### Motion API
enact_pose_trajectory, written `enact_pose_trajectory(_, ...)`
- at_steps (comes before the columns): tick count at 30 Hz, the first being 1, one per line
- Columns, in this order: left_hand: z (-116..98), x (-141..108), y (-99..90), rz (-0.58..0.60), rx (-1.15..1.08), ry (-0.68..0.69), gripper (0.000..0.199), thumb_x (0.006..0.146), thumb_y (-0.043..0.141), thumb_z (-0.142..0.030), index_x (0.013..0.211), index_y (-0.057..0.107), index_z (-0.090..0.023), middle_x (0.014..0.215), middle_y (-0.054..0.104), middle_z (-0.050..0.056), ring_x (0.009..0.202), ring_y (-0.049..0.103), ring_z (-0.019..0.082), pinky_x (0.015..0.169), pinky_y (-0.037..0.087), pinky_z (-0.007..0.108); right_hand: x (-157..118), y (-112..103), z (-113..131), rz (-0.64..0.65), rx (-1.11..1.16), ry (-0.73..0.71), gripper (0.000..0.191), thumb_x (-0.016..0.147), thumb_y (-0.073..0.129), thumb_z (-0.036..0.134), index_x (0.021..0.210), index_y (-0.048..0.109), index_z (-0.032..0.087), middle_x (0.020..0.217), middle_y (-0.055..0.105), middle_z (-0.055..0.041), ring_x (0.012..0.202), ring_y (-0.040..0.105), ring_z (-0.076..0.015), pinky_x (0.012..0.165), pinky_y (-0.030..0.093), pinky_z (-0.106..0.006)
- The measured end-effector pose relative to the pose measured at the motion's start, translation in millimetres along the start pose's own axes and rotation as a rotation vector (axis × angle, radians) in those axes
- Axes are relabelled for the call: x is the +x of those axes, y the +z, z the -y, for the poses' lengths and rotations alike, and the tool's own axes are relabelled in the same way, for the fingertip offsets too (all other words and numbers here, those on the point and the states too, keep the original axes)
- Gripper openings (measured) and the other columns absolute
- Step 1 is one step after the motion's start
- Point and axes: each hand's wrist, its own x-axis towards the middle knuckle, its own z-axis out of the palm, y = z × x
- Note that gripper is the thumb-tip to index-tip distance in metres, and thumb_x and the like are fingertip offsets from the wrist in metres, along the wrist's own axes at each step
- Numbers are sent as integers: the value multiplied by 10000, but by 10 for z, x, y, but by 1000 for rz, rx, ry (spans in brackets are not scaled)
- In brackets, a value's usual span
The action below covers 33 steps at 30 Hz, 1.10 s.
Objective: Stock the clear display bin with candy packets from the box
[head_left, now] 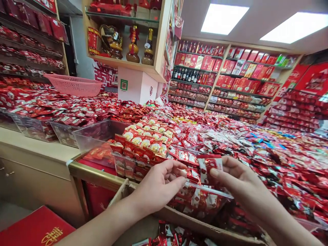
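Note:
Between thumb and fingers, my right hand [234, 174] grips a small red and white candy packet [207, 167], held upright over a clear plastic bin [212, 191] of similar packets. My left hand [162, 182] hovers at that bin's left side, its fingers loosely curved and apart, with nothing seen in them. Just left of it, rows of red and cream packets [146, 138] are stacked in another clear bin. Below both hands is a cardboard box [194, 220] with more red and white packets [171, 235] inside, partly hidden by my left forearm.
Bins heaped with wrapped sweets spread across the counter to both sides. A pink plastic basket [74, 85] rests on the heap at left. A brass-coloured table edge [94, 174] runs beside the cardboard box. At lower left lies a red box [36, 227]. Stocked shelves [197, 71] line the back.

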Motion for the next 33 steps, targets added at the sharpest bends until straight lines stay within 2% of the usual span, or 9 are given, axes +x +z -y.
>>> enact_pose_trajectory(4, 8, -19, 27, 35, -151, 70, 356, 771, 537, -232, 1123, 499, -197, 988, 587, 51, 872, 545, 141, 765, 431, 254, 165, 303, 0, 51, -54, -94, 265, 641, 686, 358, 746, 502, 200, 698, 597, -21, 650, 565, -163, 612, 476, -290)
enact_pose_trajectory(7, -46, -21, 19, 62, -228, 110, 343, 802, 504, -237, 1143, 499, -196, 984, 589, 40, 896, 532, 149, 810, 415, 267, 197, 482, 0, 131, -192, -223, 219, 683, 643, 366, 742, 507, 205, 702, 560, -11, 650, 525, -150, 597, 452, -274)
enact_pose_trajectory(11, -90, -12, -7, 108, -372, 25, 363, 826, 462, -244, 1184, 450, -193, 981, 581, 52, 848, 553, 156, 699, 447, 251, 231, 594, 15, 101, -370, -274, 160, 724, 596, 332, 711, 498, 206, 650, 520, 6, 590, 476, -130, 529, 406, -254)
enact_pose_trajectory(14, -57, -12, -38, 88, -316, 2, 434, 827, 441, -220, 1252, 355, -209, 989, 576, 62, 779, 569, 144, 603, 445, 232, 342, 564, 57, 91, -365, -204, 228, 669, 646, 345, 697, 469, 205, 608, 519, 20, 520, 468, -116, 453, 369, -238)
enact_pose_trajectory(17, -15, -1, -100, -66, -136, 67, 534, 825, 436, -216, 1310, 219, -269, 1026, 567, 53, 734, 574, 119, 562, 417, 213, 553, 405, 99, 71, -334, -199, 289, 620, 685, 358, 664, 448, 199, 570, 517, 37, 498, 473, -105, 448, 355, -227)
enact_pose_trajectory(19, -15, 16, -148, -172, -66, 118, 510, 826, 434, -223, 1292, 233, -278, 1052, 555, 53, 703, 573, 101, 532, 392, 201, 709, 268, 89, -1, -369, -191, 289, 621, 681, 371, 641, 452, 195, 522, 493, 55, 455, 425, -84, 428, 312, -215)
enact_pose_trajectory(22, -54, 46, -202, -250, -53, 159, 385, 819, 437, -213, 1193, 348, -226, 1024, 561, 54, 651, 562, 84, 499, 370, 191, 883, 154, -20, -49, -436, -42, 286, 616, 676, 382, 599, 468, 187, 471, 472, 62, 407, 344, -63, 396, 233, -207)
enact_pose_trajectory(28, -80, 79, -230, -284, -69, 161, 291, 801, 478, -220, 1084, 419, -187, 954, 574, 45, 646, 563, 82, 497, 370, 178, 998, 381, -363, 58, -450, 168, 325, 580, 684, 394, 507, 442, 189, 397, 453, 56, 354, 314, -61, 357, 213, -206)
enact_pose_trajectory(33, -59, 70, -244, -293, -80, 163, 281, 789, 498, -216, 1061, 435, -185, 942, 579, 40, 653, 568, 83, 504, 379, 176, 992, 455, -428, 180, -506, 241, 251, 671, 597, 365, 558, 443, 202, 389, 477, 50, 333, 399, -91, 343, 283, -213)
